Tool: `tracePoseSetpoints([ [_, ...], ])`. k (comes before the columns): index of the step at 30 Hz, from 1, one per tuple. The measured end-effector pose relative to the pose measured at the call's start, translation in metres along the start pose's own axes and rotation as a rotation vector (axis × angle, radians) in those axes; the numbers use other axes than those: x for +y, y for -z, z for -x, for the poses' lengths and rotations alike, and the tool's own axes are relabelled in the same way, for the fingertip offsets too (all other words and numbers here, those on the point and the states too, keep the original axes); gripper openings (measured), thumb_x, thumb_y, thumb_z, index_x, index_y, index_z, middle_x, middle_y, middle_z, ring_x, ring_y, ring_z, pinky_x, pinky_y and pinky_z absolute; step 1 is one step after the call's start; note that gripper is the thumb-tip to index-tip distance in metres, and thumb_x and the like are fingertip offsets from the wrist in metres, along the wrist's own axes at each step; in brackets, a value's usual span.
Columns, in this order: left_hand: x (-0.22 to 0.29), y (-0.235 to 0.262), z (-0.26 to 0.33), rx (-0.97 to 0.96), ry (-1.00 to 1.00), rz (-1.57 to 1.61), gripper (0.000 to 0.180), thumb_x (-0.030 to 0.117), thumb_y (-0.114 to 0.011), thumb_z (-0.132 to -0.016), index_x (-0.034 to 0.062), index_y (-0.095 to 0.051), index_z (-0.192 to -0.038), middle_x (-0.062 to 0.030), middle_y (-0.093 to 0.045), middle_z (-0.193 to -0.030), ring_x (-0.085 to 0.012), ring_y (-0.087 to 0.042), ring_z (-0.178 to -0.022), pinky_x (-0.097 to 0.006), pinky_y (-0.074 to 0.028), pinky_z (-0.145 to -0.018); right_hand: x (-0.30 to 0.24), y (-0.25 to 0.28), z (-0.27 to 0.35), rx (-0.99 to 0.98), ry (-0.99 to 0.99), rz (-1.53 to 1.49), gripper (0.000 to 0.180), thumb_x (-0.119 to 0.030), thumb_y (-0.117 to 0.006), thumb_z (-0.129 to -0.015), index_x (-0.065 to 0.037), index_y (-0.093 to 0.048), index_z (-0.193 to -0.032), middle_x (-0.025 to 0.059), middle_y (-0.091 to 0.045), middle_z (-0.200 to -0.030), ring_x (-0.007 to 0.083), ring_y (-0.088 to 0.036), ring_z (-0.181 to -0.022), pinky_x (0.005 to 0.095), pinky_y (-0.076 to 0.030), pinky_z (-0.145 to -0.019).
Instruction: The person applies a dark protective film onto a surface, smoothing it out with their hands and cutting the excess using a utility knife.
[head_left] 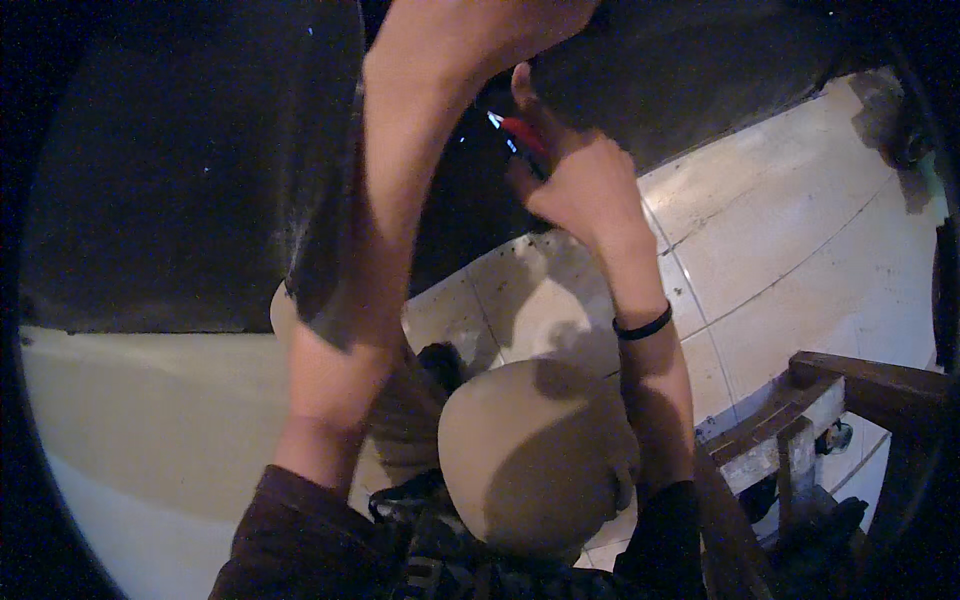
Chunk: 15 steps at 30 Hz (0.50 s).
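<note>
The right hand (pixel 590 185) was closed around a slim hand tool with a red grip and a bright metal tip (pixel 524 134), one finger extended upward past it. The tool lay against the palm side, its tip pointing toward the upper left, over a broad, matte black sheet with a soft, slightly speckled surface (pixel 180 180); whether the tip touched the sheet could not be told. A narrow black band (pixel 645 322) circled the right wrist.

The left hand (pixel 490 40) was at the upper edge, above the tool, partly cut off by the frame; its fingers were hidden, so their state could not be told. A limp, pointed flap of the black sheet overlapped the left forearm (pixel 400 190).

Below the sheet: pale, glossy floor tiles (pixel 740 240) with straight dark joints and scattered specks. A smooth, rounded knee (pixel 530 440) stood between the forearms. Lower right: a dark brown, slatted wooden frame with worn, whitish patches (pixel 797 450)
</note>
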<state>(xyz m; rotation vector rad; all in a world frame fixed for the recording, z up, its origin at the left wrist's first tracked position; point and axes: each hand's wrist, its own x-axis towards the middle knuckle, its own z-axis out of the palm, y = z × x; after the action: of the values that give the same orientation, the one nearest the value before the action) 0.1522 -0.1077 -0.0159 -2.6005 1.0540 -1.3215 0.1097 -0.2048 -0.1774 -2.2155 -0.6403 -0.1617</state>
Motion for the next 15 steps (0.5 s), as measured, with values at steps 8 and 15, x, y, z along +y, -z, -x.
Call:
tracePoseSetpoints([
  [8, 0.023, -0.066, -0.03, 0.321, -0.06, 0.175, 0.008, 0.007, -0.074, -0.088, 0.0056, -0.072, -0.096, -0.0103, -0.068, -0.076, -0.0261, -0.067, -0.068, -0.036, -0.051, -0.062, 0.013, 0.006, 0.006, -0.113, -0.066, 0.102, 0.065, -0.036, -0.073, -0.087, -0.021, -0.054, -0.147, 0.0235, -0.074, -0.108, 0.0468, -0.07, -0.102, 0.0566, -0.057, -0.09],
  [15, -0.018, -0.039, -0.028, -0.168, -0.348, -0.111, 0.036, 0.012, -0.077, -0.086, 0.0121, -0.071, -0.122, -0.0099, -0.07, -0.128, -0.0247, -0.06, -0.133, -0.051, -0.035, -0.122, 0.009, 0.018, 0.002, -0.174, -0.105, 0.055, 0.088, -0.03, -0.073, -0.085, -0.04, -0.033, -0.162, 0.0259, -0.074, -0.095, 0.0492, -0.07, -0.092, 0.0583, -0.058, -0.087],
])
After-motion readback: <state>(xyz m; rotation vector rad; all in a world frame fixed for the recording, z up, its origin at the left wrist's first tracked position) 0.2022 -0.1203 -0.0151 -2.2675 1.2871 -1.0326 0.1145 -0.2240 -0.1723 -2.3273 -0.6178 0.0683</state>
